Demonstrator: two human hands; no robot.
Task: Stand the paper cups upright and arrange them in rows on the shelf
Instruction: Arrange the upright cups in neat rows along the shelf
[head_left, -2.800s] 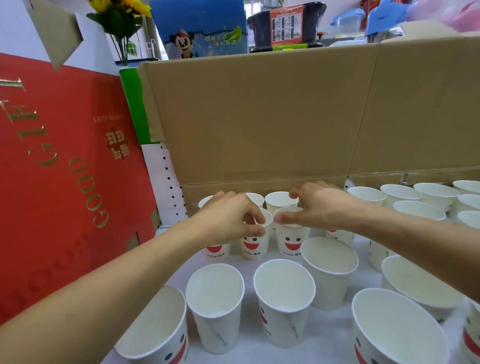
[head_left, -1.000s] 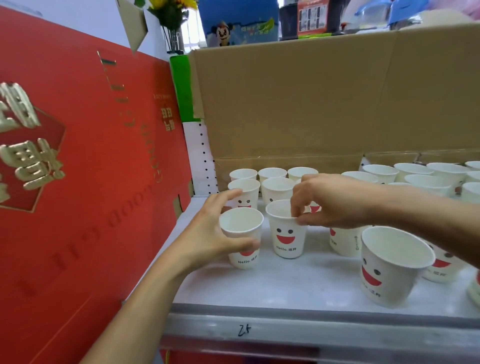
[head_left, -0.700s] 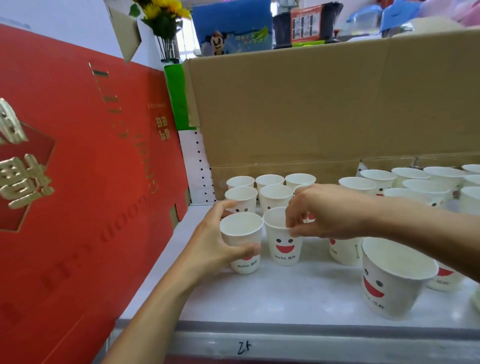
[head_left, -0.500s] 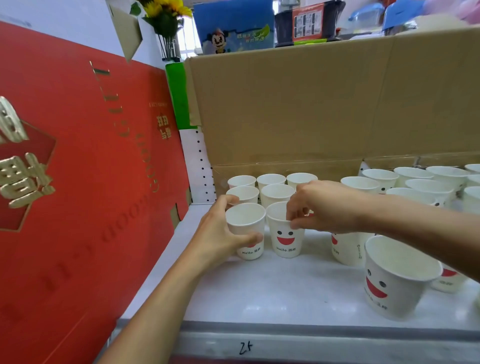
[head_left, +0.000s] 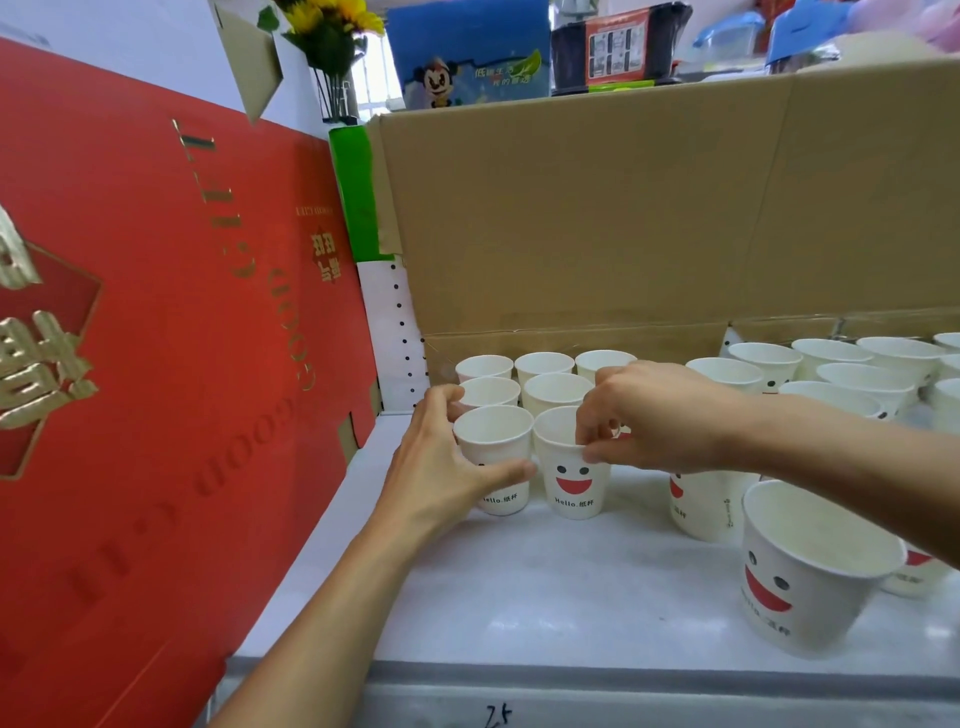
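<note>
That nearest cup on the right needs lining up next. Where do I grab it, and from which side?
Probably round the side wall of the nearest cup below its rim, coming from the front left: it stands upright, mouth open, with bare shelf there, while another cup crowds its far right.

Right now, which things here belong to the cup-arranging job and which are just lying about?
Job: left hand gripping a paper cup; right hand pinching the smiley cup; cup rows; shelf.
Lying about: red gift box; cardboard box; sunflowers.
</note>
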